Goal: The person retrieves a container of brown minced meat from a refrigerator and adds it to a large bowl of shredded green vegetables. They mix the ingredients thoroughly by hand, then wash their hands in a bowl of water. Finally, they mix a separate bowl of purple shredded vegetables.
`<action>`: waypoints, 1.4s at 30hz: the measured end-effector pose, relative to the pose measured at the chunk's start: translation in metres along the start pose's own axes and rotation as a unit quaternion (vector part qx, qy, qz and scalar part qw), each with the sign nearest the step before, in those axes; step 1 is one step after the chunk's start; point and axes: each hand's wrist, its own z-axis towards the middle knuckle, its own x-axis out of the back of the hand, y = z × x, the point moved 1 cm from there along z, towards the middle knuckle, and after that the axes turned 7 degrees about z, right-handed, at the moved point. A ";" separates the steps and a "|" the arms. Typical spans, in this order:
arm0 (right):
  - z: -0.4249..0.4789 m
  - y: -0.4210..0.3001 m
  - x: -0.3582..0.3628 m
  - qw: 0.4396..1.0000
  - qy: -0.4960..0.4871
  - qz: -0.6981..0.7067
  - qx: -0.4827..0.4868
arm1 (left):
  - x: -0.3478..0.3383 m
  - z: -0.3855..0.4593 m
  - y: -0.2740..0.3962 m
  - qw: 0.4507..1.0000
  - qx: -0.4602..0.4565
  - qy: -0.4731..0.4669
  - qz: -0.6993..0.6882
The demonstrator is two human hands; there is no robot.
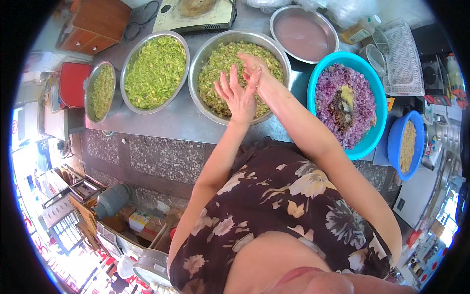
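Note:
Both hands are over a large steel bowl (194,90) of chopped green vegetable filling (220,60). My left hand (238,95) has its fingers spread, and its thumb side meets my right hand (255,66) near the wrist. My right hand is partly curled, palm turned toward the left, with nothing seen in it. To the left stand a steel bowl of shredded greens (154,73) and a smaller steel bowl of green filling (101,93). To the right is a turquoise basin (380,121) of chopped purple onion (326,88) with heaps of yellow and dark seasoning on top.
A steel basin (334,31) of pinkish liquid stands behind, beside a capped bottle (361,29) and a white plastic basket (407,86). An electric cooktop (216,26) is at the back. A blue bowl (393,147) of crumbly tan food stands far right. The steel table's front edge (165,137) is near my body.

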 end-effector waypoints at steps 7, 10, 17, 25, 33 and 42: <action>0.020 0.013 0.045 0.799 0.028 -0.303 0.519 | -0.005 0.034 -0.045 0.989 0.069 -0.126 0.037; 0.000 -0.009 0.051 0.728 -0.059 -0.518 0.446 | 0.005 0.021 -0.062 0.975 0.050 -0.218 -0.005; 0.015 -0.004 0.073 0.513 -0.165 -0.709 0.455 | 0.014 0.016 -0.044 0.961 -0.019 -0.261 0.093; 0.170 -0.097 0.158 0.905 0.283 -0.133 0.289 | -0.116 0.092 0.052 0.685 0.273 -0.311 -0.600; 0.257 -0.084 0.183 0.868 0.460 -0.075 0.173 | -0.301 0.132 0.105 0.551 0.529 -0.339 -0.549; 0.290 -0.097 0.164 0.738 -0.275 0.615 0.021 | -0.308 0.142 0.119 0.263 0.612 -0.324 -0.672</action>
